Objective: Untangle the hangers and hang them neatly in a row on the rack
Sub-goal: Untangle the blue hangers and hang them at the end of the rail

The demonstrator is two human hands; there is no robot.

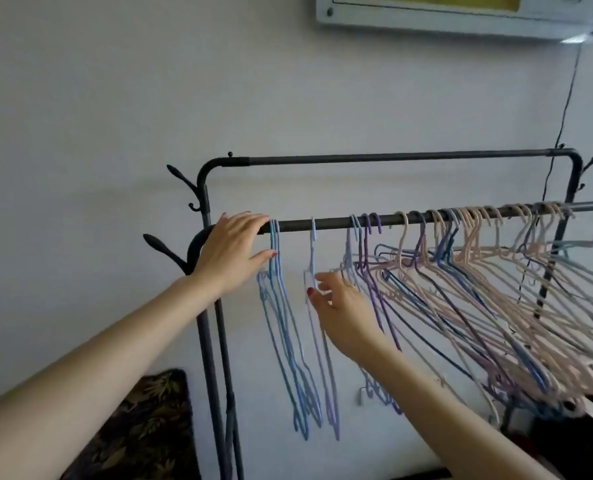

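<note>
A dark metal rack has a lower rail [333, 223] that carries the hangers. At its left end hang two blue hangers [281, 306], and my left hand [232, 254] rests on the rail beside them, thumb touching their necks. A single pale lilac hanger [313, 251] hangs a little to the right. My right hand [343, 306] pinches its shoulder between thumb and fingers. Further right a dense tangle of pink, purple and blue hangers [478, 289] crowds the rail, their bodies slanting down to the right.
The rack's upper bar [392, 157] runs above the rail, with hook prongs [180, 178] on the left post. A patterned cushion [142, 427] lies at lower left. A wall unit [461, 15] and a black cable [565, 109] are above right.
</note>
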